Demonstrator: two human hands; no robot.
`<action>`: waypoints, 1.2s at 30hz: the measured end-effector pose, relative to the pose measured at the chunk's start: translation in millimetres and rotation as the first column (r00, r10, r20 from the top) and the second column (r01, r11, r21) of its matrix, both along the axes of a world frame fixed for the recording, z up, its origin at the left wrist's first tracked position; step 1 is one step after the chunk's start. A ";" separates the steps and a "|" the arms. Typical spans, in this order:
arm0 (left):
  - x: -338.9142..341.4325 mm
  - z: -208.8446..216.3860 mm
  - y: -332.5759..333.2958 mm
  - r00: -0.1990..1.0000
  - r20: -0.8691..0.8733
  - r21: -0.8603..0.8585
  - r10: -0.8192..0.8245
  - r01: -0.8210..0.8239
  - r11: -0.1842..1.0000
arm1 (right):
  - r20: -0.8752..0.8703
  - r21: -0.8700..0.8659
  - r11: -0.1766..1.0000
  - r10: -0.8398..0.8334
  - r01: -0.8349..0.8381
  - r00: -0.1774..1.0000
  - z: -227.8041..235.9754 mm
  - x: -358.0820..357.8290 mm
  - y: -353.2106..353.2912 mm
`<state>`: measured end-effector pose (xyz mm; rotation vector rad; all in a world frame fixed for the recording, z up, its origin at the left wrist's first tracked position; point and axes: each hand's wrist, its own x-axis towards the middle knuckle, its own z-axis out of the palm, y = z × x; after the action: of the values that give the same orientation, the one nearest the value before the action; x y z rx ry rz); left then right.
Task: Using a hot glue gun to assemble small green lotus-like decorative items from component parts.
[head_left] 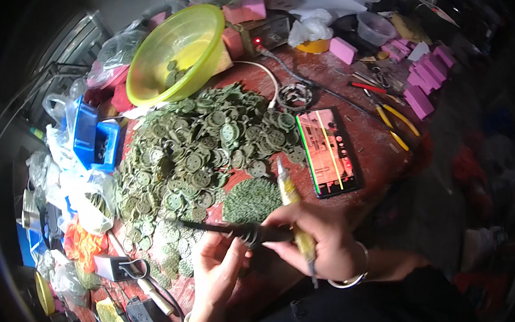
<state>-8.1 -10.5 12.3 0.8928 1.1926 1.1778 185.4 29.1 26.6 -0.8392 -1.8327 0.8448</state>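
Right hand [331,239] was nearest the camera, closed around the yellow pen tool [289,192], tip pointing up and away. Black tool [201,225] lay crosswise between the 2 hands, butt end at the right fingers. Left hand [215,279] had thumb and fingers pinched on its collar; couldn't tell if anything small was hidden in that grip.

Discs [200,153]: big greenish heap, ahead and left of the left hand, nearest ones just beyond its fingertips. Speckled pad [251,202] just ahead, between the 2 hands.

Risks, my read: 2 tools in 1 right grip, so either could slip if the fingers shifted. Black tool's tip sat over the heap; a left swing could knock discs loose. Pen tip was near the phone [328,151]; a rightward sweep might scratch it. Cord [313,280] at the pen's rear could snag on the bracelet [354,271].

Room: tight left of the left hand, with bags [94,202] and a charger [113,266] crowding in. Basin [175,57] bounded the heap's far side. Best room was right of the phone, red tabletop [384,165] running to a dark edge; pliers [396,126] lay farther out.
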 end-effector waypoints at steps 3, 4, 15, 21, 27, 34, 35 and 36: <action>0.9 3.9 5.5 0.997 -0.074 -0.021 -0.030 0.028 0.999 | -0.013 -0.062 0.987 -0.152 0.151 0.988 3.8 2.4 5.9; 4.2 5.2 6.2 0.997 -0.076 -0.026 -0.024 0.022 0.999 | -0.056 -0.089 0.980 -0.183 0.178 0.981 -3.1 1.8 8.1; 1.1 0.8 6.7 0.994 -0.086 0.032 -0.068 0.071 0.997 | -0.015 -0.094 0.990 -0.103 0.101 0.995 -2.0 -3.7 12.5; 5.6 7.0 9.5 0.998 -0.028 0.075 -0.058 0.060 0.995 | -0.131 -0.110 0.984 -0.155 0.141 0.979 -6.4 -4.2 13.0; 1.6 1.9 10.5 0.995 -0.097 0.171 0.034 -0.017 0.985 | -0.183 -0.267 0.961 -0.130 0.078 0.974 -2.9 -2.2 16.3; 2.5 11.2 10.1 0.980 -0.188 0.017 0.059 -0.057 0.998 | -0.210 -0.334 0.942 -0.103 0.028 0.972 -3.4 0.1 16.4; 3.0 11.3 10.0 0.980 -0.187 0.017 0.060 -0.058 0.998 | -0.220 -0.354 0.935 -0.101 0.017 0.970 -2.8 -0.1 16.2; 3.3 11.3 9.9 0.986 -0.161 0.013 0.053 -0.052 0.999 | -0.230 -0.374 0.927 -0.099 0.007 0.968 -2.1 -0.4 16.0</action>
<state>-4.8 -0.6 23.6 0.9833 1.3491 1.1711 185.0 45.0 24.5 -0.9659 -1.4474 1.2273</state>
